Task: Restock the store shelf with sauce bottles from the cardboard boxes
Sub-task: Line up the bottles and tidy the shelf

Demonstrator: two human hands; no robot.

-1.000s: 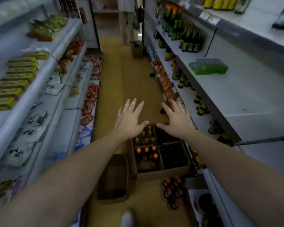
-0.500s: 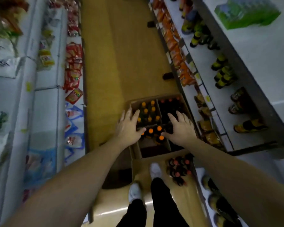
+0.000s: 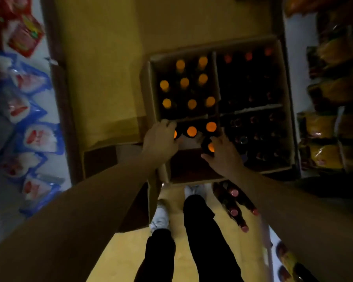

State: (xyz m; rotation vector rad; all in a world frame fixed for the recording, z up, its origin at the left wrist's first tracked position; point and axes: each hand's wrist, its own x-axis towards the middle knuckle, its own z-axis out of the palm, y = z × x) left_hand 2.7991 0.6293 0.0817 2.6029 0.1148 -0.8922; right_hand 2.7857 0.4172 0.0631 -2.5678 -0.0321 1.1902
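Left fingers: your left hand [image 3: 160, 139] has its fingers curled down round the left bottle [image 3: 174, 134]. The bottle's orange cap shows between thumb and fingers.
Right fingers: your right hand [image 3: 222, 154] holds the right bottle [image 3: 210, 147] by the neck, thumb on the near side and fingers on the far side. Its orange cap is in plain sight.
Bottle position: both held bottles stand in the near-left compartment of the cardboard box [image 3: 150, 88]. Two more orange caps [image 3: 191, 131] sit between your hands.
Far-left compartment: it holds upright orange-capped bottles [image 3: 184, 82] in rows.
Right compartments: they hold dark red-capped bottles [image 3: 248, 56]. The view is dim and their number cannot be told.
Box location: it sits on the yellow floor [image 3: 102, 78], just beside the base of the right-hand shelf [image 3: 293, 37].
Floor by your feet: loose bottles [image 3: 234, 212] with pink caps lie next to your right leg, near the box's front wall. Your white shoes [image 3: 160, 218] point at the box.
Right shelf stock: yellow packets [image 3: 322, 157].
Left shelf stock: blue-and-white bags [image 3: 39, 137], with red packets [image 3: 26, 35] beyond them.
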